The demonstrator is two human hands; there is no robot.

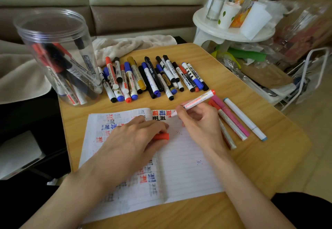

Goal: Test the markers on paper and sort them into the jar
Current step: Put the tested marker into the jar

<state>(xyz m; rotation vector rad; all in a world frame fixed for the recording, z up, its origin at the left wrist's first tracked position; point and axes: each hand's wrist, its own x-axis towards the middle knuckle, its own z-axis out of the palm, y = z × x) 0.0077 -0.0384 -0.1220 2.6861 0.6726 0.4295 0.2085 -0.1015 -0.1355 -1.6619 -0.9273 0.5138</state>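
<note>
You're testing the red marker [198, 100] right now: your right grip [199, 120] is pinching its barrel, with the tip meeting the top of the paper [188, 165] beside red and black scribbles. Your left grip [133, 137] is pressing the page flat and curling round the red cap [161, 136]. Next, I'd judge, you're capping it and carrying it to the jar [53, 52] at the bench's [269, 147] far-left corner. The row of markers [152, 77] is lying between, so lift over. The set-aside pens [233, 120] are crowding your right wrist.
</note>
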